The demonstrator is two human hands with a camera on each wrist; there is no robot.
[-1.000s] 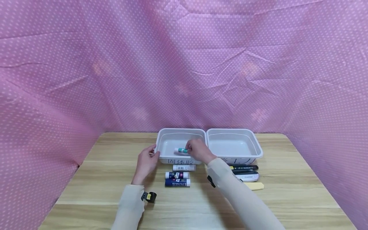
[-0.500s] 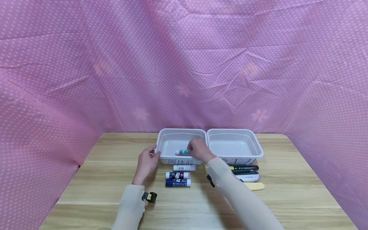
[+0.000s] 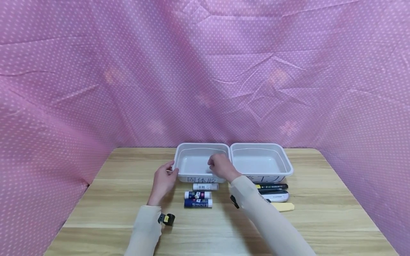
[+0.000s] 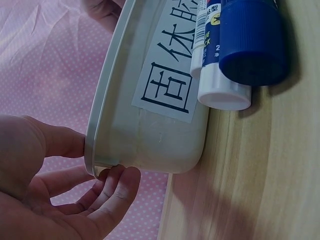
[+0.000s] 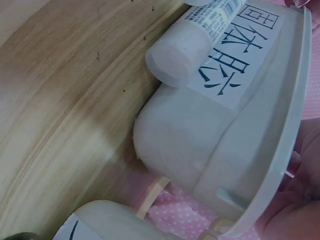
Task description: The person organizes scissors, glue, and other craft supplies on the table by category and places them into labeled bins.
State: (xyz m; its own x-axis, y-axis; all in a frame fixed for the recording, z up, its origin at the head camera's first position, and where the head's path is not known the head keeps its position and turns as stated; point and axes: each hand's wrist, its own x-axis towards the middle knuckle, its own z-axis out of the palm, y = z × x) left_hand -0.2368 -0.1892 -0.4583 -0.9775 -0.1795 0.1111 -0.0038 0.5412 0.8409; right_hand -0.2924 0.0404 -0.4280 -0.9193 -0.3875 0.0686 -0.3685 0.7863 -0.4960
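My left hand (image 3: 164, 180) holds the left end of a white plastic bin (image 3: 193, 150), with a digit over the rim and fingers beneath in the left wrist view. Inside that bin's right side, my right hand (image 3: 222, 167) hangs with bent fingers and nothing visible between them. No green glue stick shows in the head view; the front wall hides part of the bin floor. Before the bin lie a white glue stick (image 3: 205, 186), a white-capped dark glue stick (image 3: 197, 195) and a blue glue stick (image 3: 198, 203).
A second white bin (image 3: 261, 145) stands against the first on the right. Before it lie a black utility knife (image 3: 272, 186), a white-and-black cutter (image 3: 277, 196) and a yellow one (image 3: 284, 207), partly behind the right sleeve. Pink dotted cloth (image 3: 205, 89) surrounds the table.
The green glue stick lowered from my right fingers into the left bin and dropped out of sight. My right hand barely moved; my left hand stays on the rim.
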